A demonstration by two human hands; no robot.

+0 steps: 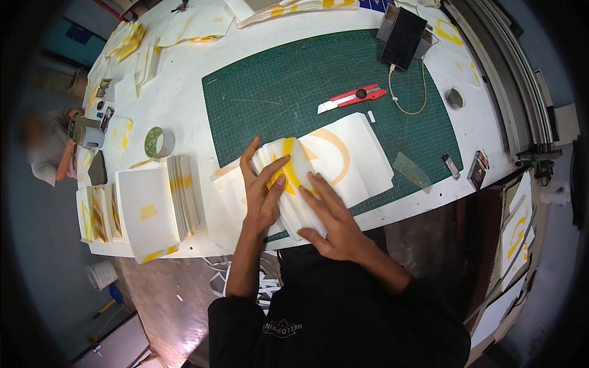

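Note:
A folded white paper piece with yellow print (283,175) lies between my hands at the near edge of the green cutting mat, its layers showing along one side. My left hand (262,196) grips its left side, fingers spread over the yellow print. On the lower right side, my right hand (334,224) holds it with the fingers across the top and the thumb at the near edge. Beneath it lies a flat white printed sheet (374,162) with a pale orange curved shape. Farther off, a red utility knife (353,98) rests on the cutting mat (257,92).
Folded white-and-yellow stacks (147,211) stand at the left beside a tape roll (159,142). A phone (403,38) with a cable leans at the back right. A clear plastic piece (412,172) and small box (478,170) lie right. Another person (52,147) is far left.

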